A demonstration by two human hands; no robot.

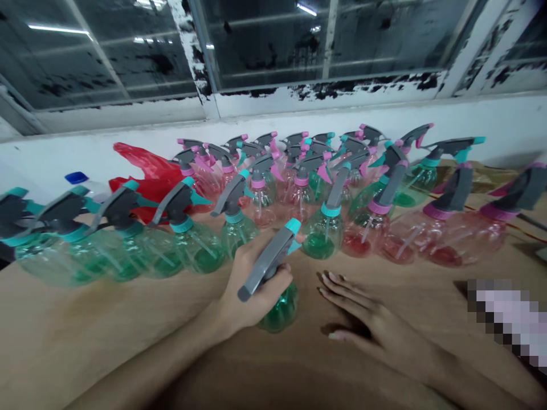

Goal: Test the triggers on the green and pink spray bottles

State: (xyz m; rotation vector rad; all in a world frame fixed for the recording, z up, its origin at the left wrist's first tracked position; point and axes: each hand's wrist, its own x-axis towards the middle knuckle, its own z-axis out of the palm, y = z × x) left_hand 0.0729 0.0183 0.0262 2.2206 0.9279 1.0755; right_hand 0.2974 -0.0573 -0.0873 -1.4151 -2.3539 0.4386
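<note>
Left fingers: wrapped snugly round the neck and shoulder of a bottle, thumb side facing in; that's the left hand (243, 287).
Held bottle: green spray bottle (280, 312) with a grey trigger head (267, 265), at near centre. Base seems to sit on the table, nozzle aimed to the far side. Gripping that narrow bit probably keeps it steady, since the body's fat and round.
Right fingers: released, nothing in them. The right hand (371, 319) is palm down just right of the bottle, looks like it's resting on the wood, but can't tell if every fingertip touches.
Front row, left: green bottles with teal collars (200, 250), pretty much shoulder to shoulder, I'd guess to save room.
Front row, right: one more green one (321, 242), then pink bottles (399, 245). So colours are mostly grouped.
Back crowd: mixed pink and teal heads (299, 168), packed tight, bodies half hidden.
Far left: crumpled red bag (147, 171) and a blue cap (77, 177) behind the row.
Edges: white wall (51, 156) shuts off the far side, windows (342, 40) above.
Elbow room: bare tabletop (149, 336) near left; the gap behind the held bottle is tight, neighbours both sides.
</note>
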